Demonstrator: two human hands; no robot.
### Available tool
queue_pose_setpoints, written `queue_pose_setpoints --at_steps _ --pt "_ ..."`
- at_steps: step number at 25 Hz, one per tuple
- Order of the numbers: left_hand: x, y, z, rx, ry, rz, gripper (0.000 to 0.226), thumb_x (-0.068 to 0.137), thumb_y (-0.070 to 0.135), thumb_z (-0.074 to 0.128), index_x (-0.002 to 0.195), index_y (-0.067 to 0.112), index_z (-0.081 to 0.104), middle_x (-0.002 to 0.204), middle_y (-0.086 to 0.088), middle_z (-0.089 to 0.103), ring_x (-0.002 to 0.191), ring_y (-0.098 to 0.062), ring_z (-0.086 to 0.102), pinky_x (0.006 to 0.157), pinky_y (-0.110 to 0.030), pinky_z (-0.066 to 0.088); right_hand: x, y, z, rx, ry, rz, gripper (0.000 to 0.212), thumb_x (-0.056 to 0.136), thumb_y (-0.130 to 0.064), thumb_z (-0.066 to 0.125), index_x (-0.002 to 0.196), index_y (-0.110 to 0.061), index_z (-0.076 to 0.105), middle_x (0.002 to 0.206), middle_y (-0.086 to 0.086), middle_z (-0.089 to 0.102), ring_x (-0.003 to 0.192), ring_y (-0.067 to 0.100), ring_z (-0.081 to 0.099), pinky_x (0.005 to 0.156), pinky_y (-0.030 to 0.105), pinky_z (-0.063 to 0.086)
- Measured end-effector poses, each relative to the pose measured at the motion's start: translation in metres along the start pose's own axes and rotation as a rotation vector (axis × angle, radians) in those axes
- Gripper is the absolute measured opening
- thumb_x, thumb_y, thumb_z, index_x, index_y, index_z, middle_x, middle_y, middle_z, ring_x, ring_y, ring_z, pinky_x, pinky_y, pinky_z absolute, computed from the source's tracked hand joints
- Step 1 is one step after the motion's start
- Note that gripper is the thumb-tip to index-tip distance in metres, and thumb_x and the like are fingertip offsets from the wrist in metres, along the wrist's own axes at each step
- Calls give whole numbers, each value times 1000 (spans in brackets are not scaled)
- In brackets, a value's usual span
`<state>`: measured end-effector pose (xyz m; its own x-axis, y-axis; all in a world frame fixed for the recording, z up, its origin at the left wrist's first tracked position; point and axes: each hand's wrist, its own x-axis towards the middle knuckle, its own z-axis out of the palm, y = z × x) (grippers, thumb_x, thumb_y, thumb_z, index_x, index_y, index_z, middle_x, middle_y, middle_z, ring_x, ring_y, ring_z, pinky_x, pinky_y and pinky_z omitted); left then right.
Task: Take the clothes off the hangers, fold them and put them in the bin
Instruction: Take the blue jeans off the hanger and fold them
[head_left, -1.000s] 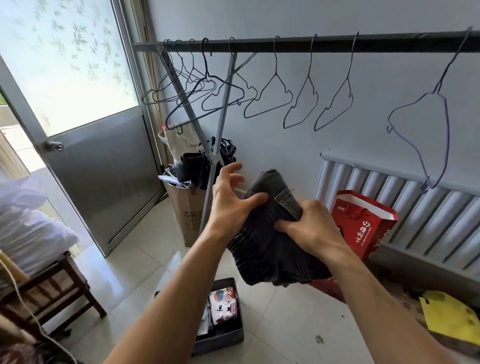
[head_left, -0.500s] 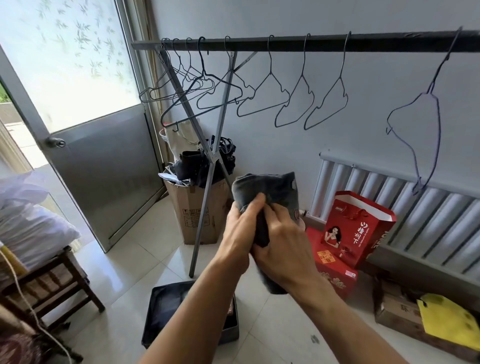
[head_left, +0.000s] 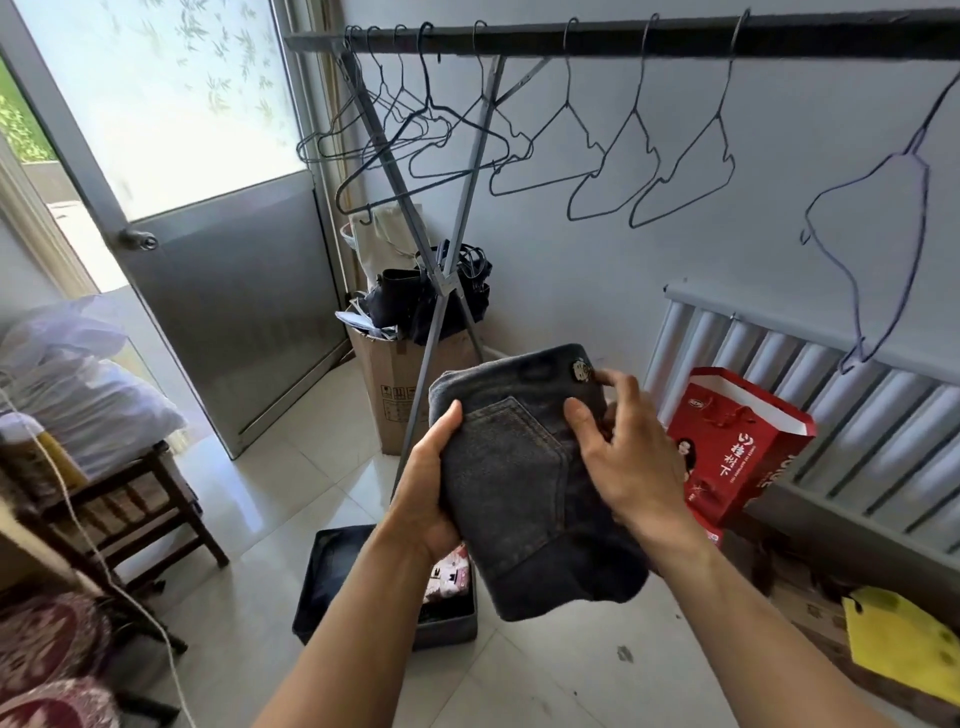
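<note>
A folded pair of dark grey jeans (head_left: 519, 483) is held in the air in front of me, back pocket facing up. My left hand (head_left: 431, 488) grips its left edge, thumb on top and fingers underneath. My right hand (head_left: 628, 457) holds the right side, thumb on the denim and fingertips near the waistband button. Below them on the floor sits a dark bin (head_left: 322, 587) with folded clothes inside, partly hidden by my left forearm. Several bare wire hangers (head_left: 540, 150) hang on the black rail (head_left: 675, 39).
A cardboard box (head_left: 395, 384) with bags stands by the rack's crossed legs (head_left: 441, 332). A red gift bag (head_left: 737, 452) leans at the radiator (head_left: 841, 395) on the right. A wooden stool (head_left: 130, 504) with bedding stands left, next to the door (head_left: 223, 291).
The jeans went from a bunched bundle to a flat folded packet. My hands moved apart to its two sides, and it now hangs over the bin.
</note>
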<state>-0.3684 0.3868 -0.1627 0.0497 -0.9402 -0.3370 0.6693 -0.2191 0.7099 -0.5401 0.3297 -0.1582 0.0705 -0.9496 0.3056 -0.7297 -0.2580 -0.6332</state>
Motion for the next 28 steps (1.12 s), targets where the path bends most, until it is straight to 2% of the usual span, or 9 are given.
queue_pose_setpoints --at_steps 3,6,9,12,16,18,20,24,28 --pt "6 1 -21 -108 -3 1 47 93 47 52 99 5 72 97 -16 74 80 -28 73 72 -38 58 16 5 12 343 -173 114 65 79 -82 42 115 -30 55 117 -1 63 107 18 61 95 45 49" --pt "18 2 -41 -173 -6 -6 51 95 47 50 91 4 75 94 -17 74 78 -29 73 66 -38 61 20 -4 28 860 -488 329 53 86 -68 51 114 -25 64 106 4 74 100 23 70 98 44 50" --pt "37 13 -66 -186 0 -55 55 95 48 46 93 2 76 97 -18 74 81 -29 73 68 -38 61 26 -11 58 1075 -661 484 52 91 -53 54 126 -16 60 116 15 70 107 31 67 95 45 53" --pt "70 38 -99 -111 33 -103 62 94 58 43 95 6 77 101 -17 73 86 -28 73 81 -39 58 48 -19 102 1103 -606 573 55 90 -44 57 125 -1 60 117 24 67 106 39 66 92 48 54" --pt "108 69 -145 121 161 -158 61 88 66 46 96 14 77 100 -16 75 86 -28 74 85 -43 54 83 -36 178 1011 -396 626 44 92 -36 58 111 3 65 89 16 74 73 27 72 64 33 59" --pt "123 71 -165 265 245 -112 60 78 64 64 109 12 70 101 -12 75 89 -27 74 82 -43 57 90 -43 210 1004 -338 663 43 92 -40 57 107 0 66 89 14 74 73 25 71 65 33 59" --pt "151 77 -201 431 369 -9 79 54 65 83 113 15 65 98 -3 76 90 -21 73 83 -42 59 99 -53 251 1004 -371 720 46 85 -45 61 101 -2 67 92 17 75 79 29 73 73 39 59" --pt "196 80 -257 781 476 74 59 57 56 86 101 28 61 95 12 72 87 -1 67 81 -24 55 116 -59 313 955 -394 741 47 64 -29 78 98 1 67 88 19 75 78 33 74 75 45 59" --pt "233 60 -301 705 487 65 49 62 41 88 99 27 59 93 9 72 83 3 67 72 -13 51 128 -38 374 922 -341 795 67 53 -42 88 98 2 67 83 19 75 70 31 73 57 36 60"
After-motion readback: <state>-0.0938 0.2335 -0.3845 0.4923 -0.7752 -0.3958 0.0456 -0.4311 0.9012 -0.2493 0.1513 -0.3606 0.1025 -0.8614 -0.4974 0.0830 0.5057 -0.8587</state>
